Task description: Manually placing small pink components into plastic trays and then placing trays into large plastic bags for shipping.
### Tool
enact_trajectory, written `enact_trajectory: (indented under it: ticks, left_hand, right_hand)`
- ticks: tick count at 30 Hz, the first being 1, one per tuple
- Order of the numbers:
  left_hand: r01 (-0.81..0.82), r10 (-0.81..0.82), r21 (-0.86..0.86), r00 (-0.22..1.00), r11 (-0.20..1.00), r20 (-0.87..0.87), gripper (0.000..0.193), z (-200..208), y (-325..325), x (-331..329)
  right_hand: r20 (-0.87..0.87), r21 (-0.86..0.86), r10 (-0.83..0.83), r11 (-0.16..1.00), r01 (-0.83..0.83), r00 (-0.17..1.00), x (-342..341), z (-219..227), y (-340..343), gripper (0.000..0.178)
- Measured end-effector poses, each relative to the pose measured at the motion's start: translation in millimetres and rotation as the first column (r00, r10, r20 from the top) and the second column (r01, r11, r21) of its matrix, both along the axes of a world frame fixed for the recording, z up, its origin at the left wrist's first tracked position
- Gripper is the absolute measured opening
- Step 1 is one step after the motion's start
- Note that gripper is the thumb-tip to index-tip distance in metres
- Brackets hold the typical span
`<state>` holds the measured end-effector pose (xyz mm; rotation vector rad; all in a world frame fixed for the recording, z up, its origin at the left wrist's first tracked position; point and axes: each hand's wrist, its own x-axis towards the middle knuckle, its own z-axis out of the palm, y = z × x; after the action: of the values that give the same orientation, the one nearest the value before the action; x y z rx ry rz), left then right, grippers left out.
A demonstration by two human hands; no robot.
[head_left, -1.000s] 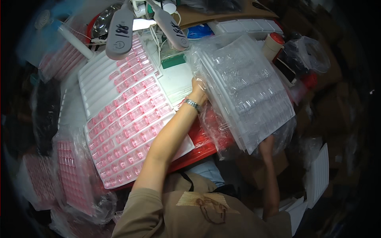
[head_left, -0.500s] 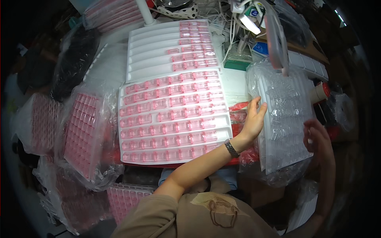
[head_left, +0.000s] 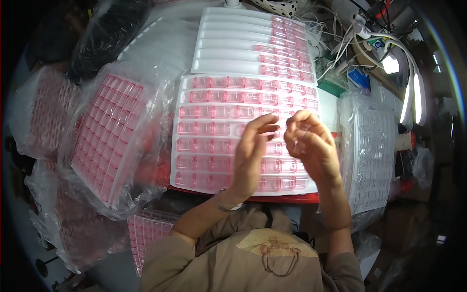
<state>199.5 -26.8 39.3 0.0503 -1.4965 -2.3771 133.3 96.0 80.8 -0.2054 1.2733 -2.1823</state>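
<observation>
Two hands are positioned above one white tray (head_left: 184,97) carrying seven rows of pink transparent cases (head_left: 204,129). Left hand (head_left: 248,158): fingers bent, released. Right hand (head_left: 316,146): fingers curled; grasp cannot be determined. One partly filled tray (head_left: 228,48) adjoins behind.

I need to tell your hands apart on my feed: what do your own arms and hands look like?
The left hand and right hand are ungloved. A silvery band, blurred, circles the left wrist; I see none on the right. Both arms have short brown sleeves, leaving the forearms uncovered.
</observation>
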Motion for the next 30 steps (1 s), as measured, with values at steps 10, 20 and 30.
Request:
enact_trajectory:
  ticks: [10, 20, 30]
  left_hand:
    - [-0.288, 0.084, -0.824, 0.955, 0.488, -0.283, 0.033, -11.0, -35.2, 32.1]
    - [-0.08, -0.064, -0.719, 0.983, 0.69, -0.171, 0.032, -19.4, -43.1, 16.2]
    - [-0.066, -0.086, -0.759, 0.984, 0.648, -0.158, 0.026, -7.8, -60.2, 18.1]
  right_hand:
    - [-0.08, 0.211, 0.251, 0.95, -0.23, 0.965, 32.6, -28.2, -34.4, 0.033]
    - [0.033, 0.319, 0.236, 0.919, -0.234, 0.971, 34.6, -55.8, -15.4, 0.015]
    - [-0.417, 0.262, 0.061, 0.963, 0.055, 0.907, 38.0, -50.3, -40.6, 0.023]
